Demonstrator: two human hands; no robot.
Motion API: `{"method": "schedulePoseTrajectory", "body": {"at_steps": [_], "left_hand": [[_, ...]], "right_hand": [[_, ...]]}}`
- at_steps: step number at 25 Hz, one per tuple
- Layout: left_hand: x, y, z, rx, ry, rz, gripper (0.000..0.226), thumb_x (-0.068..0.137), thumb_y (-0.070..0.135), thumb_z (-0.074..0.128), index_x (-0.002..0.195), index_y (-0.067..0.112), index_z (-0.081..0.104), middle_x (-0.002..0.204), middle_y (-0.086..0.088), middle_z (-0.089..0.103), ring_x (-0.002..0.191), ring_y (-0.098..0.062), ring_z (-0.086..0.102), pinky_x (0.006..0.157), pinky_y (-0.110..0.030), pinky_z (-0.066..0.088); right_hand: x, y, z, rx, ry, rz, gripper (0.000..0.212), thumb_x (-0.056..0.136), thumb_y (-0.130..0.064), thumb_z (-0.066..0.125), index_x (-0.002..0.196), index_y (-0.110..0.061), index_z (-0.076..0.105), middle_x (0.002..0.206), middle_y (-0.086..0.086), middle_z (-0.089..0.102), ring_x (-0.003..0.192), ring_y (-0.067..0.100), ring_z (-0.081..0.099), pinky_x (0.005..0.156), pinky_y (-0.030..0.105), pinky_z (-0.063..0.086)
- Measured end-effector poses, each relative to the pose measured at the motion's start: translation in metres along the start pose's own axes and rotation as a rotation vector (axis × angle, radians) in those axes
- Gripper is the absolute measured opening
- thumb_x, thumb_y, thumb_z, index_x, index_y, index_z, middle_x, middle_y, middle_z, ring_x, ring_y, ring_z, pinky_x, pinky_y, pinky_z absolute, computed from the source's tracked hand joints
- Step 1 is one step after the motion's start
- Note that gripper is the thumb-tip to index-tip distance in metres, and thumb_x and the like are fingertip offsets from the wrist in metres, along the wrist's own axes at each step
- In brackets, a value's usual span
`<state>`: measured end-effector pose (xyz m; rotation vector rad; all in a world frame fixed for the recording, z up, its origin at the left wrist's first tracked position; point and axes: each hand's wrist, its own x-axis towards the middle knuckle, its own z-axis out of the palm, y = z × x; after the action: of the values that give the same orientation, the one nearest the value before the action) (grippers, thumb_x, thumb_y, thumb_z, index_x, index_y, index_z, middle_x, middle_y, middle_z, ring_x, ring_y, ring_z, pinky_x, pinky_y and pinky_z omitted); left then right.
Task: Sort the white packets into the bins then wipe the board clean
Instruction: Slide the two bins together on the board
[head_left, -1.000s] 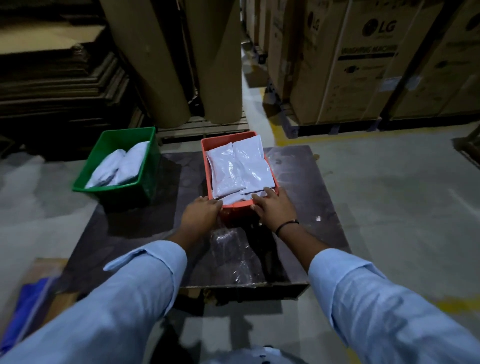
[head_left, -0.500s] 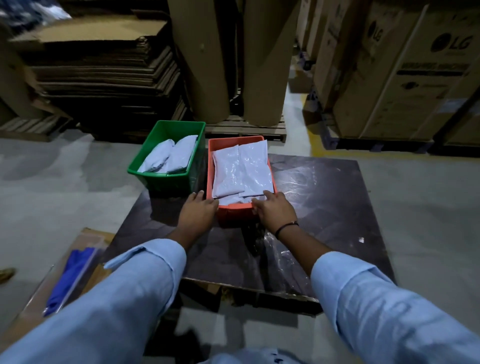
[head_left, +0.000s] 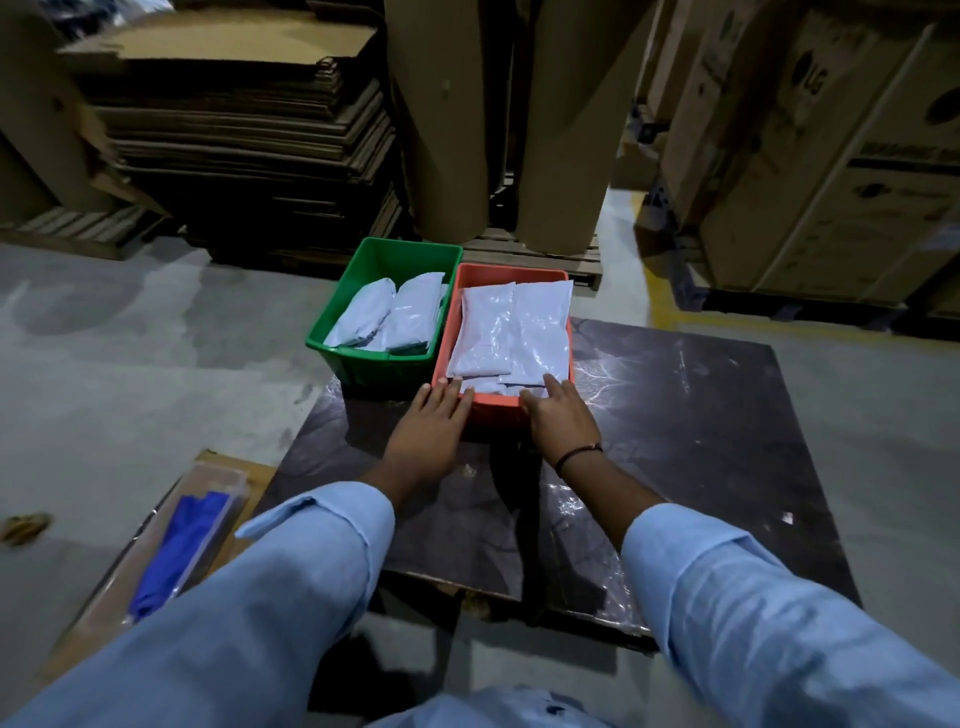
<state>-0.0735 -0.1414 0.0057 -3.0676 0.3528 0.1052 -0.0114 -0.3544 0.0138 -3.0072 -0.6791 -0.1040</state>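
An orange bin (head_left: 497, 408) holding several white packets (head_left: 511, 332) sits at the far left corner of the dark board (head_left: 701, 431). A green bin (head_left: 363, 364) with white packets (head_left: 389, 314) stands right beside it on the left, the two bins touching. My left hand (head_left: 428, 428) lies flat with straight fingers against the orange bin's near left corner. My right hand (head_left: 561, 415) rests with straight fingers on the bin's near rim, fingertips on a packet. Both hold nothing.
A blue cloth in a clear sleeve (head_left: 182, 551) lies on cardboard at the lower left. Stacked flat cardboard (head_left: 244, 135), tall cardboard rolls (head_left: 498, 114) and large boxes (head_left: 831, 156) stand behind. Crumpled clear plastic (head_left: 566, 504) lies on the board.
The orange bin has slid left across the board under both hands until it meets the green bin. My hands went with it and my fingers have straightened.
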Motion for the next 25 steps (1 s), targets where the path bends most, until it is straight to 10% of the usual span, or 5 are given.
{"method": "schedulePoseTrajectory", "body": {"at_steps": [25], "left_hand": [[0.062,-0.036,-0.003,-0.086,-0.086,-0.031,0.087,0.096,0.037,0.05,0.162,0.019,-0.004,0.17,-0.011,-0.004,0.154,-0.045,-0.002,0.125,-0.056,-0.001]], "right_hand": [[0.065,0.0,0.003,0.166,0.034,0.151,0.027,0.087,-0.009,0.058,0.11,-0.018,0.069,0.098,0.018,0.058,0.098,0.039,0.057,0.08,0.037,0.049]]}}
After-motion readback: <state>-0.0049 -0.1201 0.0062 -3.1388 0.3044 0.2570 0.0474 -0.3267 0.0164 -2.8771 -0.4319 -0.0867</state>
